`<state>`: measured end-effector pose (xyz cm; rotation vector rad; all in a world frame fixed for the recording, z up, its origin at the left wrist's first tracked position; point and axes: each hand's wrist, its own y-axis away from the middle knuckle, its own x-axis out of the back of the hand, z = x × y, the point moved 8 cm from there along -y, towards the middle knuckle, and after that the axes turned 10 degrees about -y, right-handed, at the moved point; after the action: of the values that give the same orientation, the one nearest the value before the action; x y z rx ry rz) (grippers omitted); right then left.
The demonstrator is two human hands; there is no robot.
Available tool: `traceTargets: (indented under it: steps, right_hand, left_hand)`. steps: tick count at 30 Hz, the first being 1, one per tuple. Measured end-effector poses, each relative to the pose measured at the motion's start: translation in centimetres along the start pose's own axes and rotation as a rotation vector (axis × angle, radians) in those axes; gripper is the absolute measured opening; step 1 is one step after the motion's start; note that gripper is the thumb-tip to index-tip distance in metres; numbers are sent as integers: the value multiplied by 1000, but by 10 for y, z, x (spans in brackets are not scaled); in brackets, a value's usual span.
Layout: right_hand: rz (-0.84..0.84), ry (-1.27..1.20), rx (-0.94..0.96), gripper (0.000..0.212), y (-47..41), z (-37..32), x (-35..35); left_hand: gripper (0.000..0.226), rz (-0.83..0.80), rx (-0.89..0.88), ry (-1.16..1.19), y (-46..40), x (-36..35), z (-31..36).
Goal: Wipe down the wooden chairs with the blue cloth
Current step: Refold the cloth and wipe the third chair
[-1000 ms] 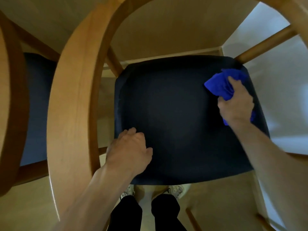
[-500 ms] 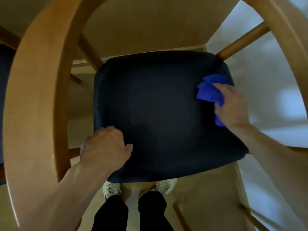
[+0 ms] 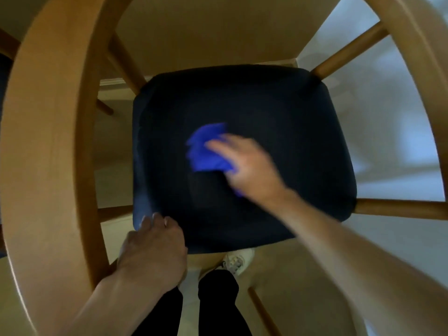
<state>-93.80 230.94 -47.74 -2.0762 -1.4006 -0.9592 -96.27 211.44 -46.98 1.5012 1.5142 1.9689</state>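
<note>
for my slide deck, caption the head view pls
Right hand wipes dark padded seat with blue cloth; left hand steadies its corner.

Right hand [image 3: 252, 166] and blue cloth [image 3: 206, 149] smeared by motion blur, finger positions unreadable. Part of cloth hidden under that hand. Wooden chair [image 3: 48, 141] back cut off at top, left and right edges. Left shoe hidden behind left hand [image 3: 152, 253].
</note>
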Motion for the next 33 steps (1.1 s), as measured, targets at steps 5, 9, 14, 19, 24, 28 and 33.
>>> traceTargets:
  steps: [5,9,14,19,24,28,33]
  right_hand:
    - [263,244,-641,55,97,154,137]
    - [486,136,-697,52,86,106,102]
    - [-77,-57,-115,65,39,-67,-72]
    - [-67,52,-111,69,88,-7,-13]
    - [236,150,-659,63,187,127,113]
    - [476,-113,-802,57,162,64,53]
    - [-40,-228,-239,70,129,-92,-99]
  left_hand:
    - [39,129,-24,-9,-10,21,7]
    - [37,114,-13,72,-12,20,6]
    - [67,155,103,322,10,17,-6]
    - [66,255,64,464,30,-3,5]
    - [62,377,0,521,51,-17,16]
    - [63,367,81,572,54,-20,27]
    - [71,216,178,531,63,-67,5]
